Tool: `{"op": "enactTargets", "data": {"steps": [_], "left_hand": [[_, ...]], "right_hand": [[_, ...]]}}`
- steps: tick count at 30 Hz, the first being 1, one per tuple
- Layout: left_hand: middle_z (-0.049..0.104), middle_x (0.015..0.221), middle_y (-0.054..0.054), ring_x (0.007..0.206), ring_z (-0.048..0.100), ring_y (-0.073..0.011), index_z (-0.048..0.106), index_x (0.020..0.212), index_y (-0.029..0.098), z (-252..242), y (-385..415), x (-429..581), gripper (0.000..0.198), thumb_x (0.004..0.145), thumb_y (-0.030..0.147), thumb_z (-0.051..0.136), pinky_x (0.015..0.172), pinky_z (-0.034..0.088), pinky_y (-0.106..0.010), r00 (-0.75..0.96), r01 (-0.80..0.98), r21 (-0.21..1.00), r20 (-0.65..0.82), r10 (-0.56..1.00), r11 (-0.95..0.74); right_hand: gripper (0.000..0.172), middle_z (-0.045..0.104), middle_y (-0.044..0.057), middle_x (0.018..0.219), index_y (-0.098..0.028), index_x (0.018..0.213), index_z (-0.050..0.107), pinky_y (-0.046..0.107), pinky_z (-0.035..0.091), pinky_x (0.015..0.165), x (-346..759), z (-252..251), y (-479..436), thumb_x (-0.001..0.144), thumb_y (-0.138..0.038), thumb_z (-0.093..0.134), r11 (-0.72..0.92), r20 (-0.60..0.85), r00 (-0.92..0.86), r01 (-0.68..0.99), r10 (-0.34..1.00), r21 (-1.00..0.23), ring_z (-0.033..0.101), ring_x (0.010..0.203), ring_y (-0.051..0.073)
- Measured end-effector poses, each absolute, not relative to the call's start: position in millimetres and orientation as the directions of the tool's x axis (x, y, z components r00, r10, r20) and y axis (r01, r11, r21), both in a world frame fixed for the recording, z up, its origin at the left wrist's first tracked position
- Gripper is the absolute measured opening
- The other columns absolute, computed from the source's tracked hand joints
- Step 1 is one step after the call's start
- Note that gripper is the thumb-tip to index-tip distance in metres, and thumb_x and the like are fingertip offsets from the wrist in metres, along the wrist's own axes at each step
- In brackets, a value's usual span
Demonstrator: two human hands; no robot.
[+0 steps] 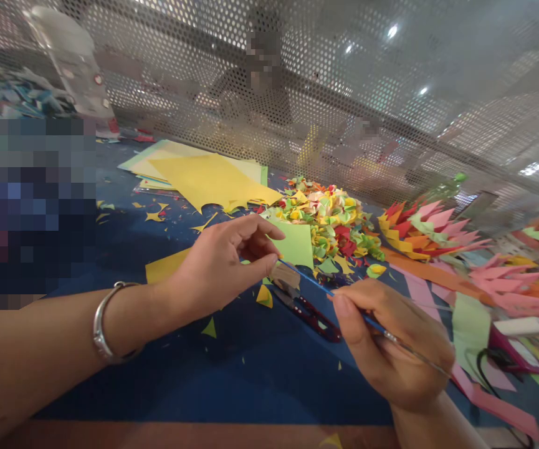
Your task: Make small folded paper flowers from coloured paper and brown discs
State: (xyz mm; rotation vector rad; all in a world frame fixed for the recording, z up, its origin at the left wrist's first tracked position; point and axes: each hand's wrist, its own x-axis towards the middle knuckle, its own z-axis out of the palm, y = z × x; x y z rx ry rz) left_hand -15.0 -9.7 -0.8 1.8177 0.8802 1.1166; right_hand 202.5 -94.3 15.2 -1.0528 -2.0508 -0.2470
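My right hand (393, 346) grips a thin blue stick (313, 282) with a silvery band, like a slim brush held reversed. Its tip points up and left to the fingers of my left hand (222, 259). Thumb and curled fingers of that hand come together around the tip; any small piece between them is hidden. Under the stick lie dark-handled scissors (313, 318), beside a small tan block (285, 274). A folded yellow paper piece (264, 296) rests close by. Behind my left fingers is a light green paper square (297, 243).
Behind my hands rises a heap of small folded paper pieces (329, 212). Yellow paper sheets (208, 178) lie at back left. Spiky paper chains (430, 231) and paper strips fill the right. A perforated metal screen (180, 81) borders the blue table (232, 386); a clear cup (77, 68) stands far left.
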Motion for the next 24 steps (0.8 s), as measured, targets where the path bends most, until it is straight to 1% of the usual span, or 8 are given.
{"op": "enactTargets", "data": {"steps": [2,5,7,10,12,15,18,24], "left_hand": [[0.071,0.086,-0.003,0.076,0.068,-0.0143,0.066,0.103,0.018,0.1,-10.8,-14.5,0.020,0.083,0.022,0.067,0.074,0.053,-0.026,0.345,0.165,0.874,0.384,0.857,-0.458],[0.070,0.086,-0.003,0.075,0.067,-0.0140,0.066,0.102,0.018,-0.3,-10.2,-12.9,0.021,0.082,0.023,0.068,0.072,0.054,-0.025,0.308,0.116,0.895,0.380,0.872,-0.431],[0.069,0.084,-0.003,0.075,0.067,-0.0146,0.064,0.102,0.017,-1.5,-8.7,-11.3,0.023,0.081,0.023,0.070,0.071,0.053,-0.026,0.292,0.047,0.929,0.339,0.894,-0.367],[0.068,0.081,-0.002,0.075,0.066,-0.0144,0.063,0.101,0.015,-3.8,-6.7,-9.1,0.028,0.077,0.023,0.074,0.069,0.052,-0.026,0.294,-0.083,0.975,0.220,0.930,-0.204],[0.067,0.080,-0.001,0.073,0.065,-0.0129,0.062,0.100,0.015,-5.2,-6.2,-8.0,0.029,0.075,0.022,0.075,0.070,0.051,-0.025,0.300,-0.165,0.981,0.153,0.942,-0.106],[0.064,0.077,0.001,0.071,0.064,-0.0112,0.060,0.098,0.015,-6.5,-6.4,-7.0,0.028,0.075,0.020,0.074,0.071,0.049,-0.024,0.301,-0.225,0.973,0.109,0.947,-0.041],[0.064,0.076,0.001,0.072,0.063,-0.0119,0.059,0.099,0.015,-6.9,-6.4,-6.3,0.029,0.075,0.019,0.073,0.071,0.049,-0.025,0.288,-0.220,0.974,0.111,0.951,-0.048],[0.065,0.078,0.000,0.074,0.064,-0.0140,0.059,0.096,0.017,-9.7,-2.4,-6.6,0.029,0.073,0.020,0.075,0.068,0.049,-0.026,0.234,-0.087,0.971,0.237,0.943,-0.223]], "right_hand": [[0.019,0.067,0.000,0.070,-0.024,0.091,0.060,0.028,0.050,0.058,201.9,14.3,-94.5,0.084,-0.006,0.060,0.631,0.741,-0.329,0.759,0.585,-0.161,0.062,0.059,0.016],[0.019,0.068,0.000,0.071,-0.024,0.093,0.060,0.028,0.050,0.058,200.5,12.7,-94.6,0.084,-0.007,0.060,0.622,0.743,-0.336,0.771,0.579,-0.136,0.063,0.060,0.016],[0.018,0.068,0.000,0.072,-0.024,0.093,0.060,0.029,0.050,0.059,199.2,12.2,-94.7,0.085,-0.008,0.060,0.618,0.742,-0.340,0.776,0.577,-0.125,0.063,0.060,0.016],[0.018,0.068,0.000,0.072,-0.023,0.093,0.059,0.028,0.051,0.060,197.4,13.0,-95.0,0.084,-0.008,0.061,0.627,0.740,-0.364,0.772,0.565,-0.099,0.064,0.060,0.016],[0.018,0.068,0.000,0.071,-0.023,0.093,0.059,0.027,0.050,0.059,196.7,13.9,-94.9,0.085,-0.007,0.061,0.630,0.732,-0.382,0.772,0.564,-0.083,0.064,0.060,0.015],[0.018,0.068,-0.001,0.070,-0.024,0.092,0.058,0.027,0.050,0.058,196.0,14.3,-94.2,0.085,-0.007,0.060,0.630,0.726,-0.392,0.773,0.565,-0.073,0.064,0.059,0.015],[0.018,0.068,-0.001,0.070,-0.024,0.092,0.058,0.027,0.050,0.057,195.5,12.6,-93.3,0.085,-0.008,0.061,0.632,0.733,-0.394,0.773,0.554,-0.062,0.063,0.059,0.015],[0.014,0.067,0.000,0.069,-0.024,0.090,0.058,0.027,0.049,0.055,195.5,11.4,-94.0,0.087,-0.010,0.059,0.604,0.731,-0.380,0.795,0.567,-0.056,0.062,0.057,0.015]]}}
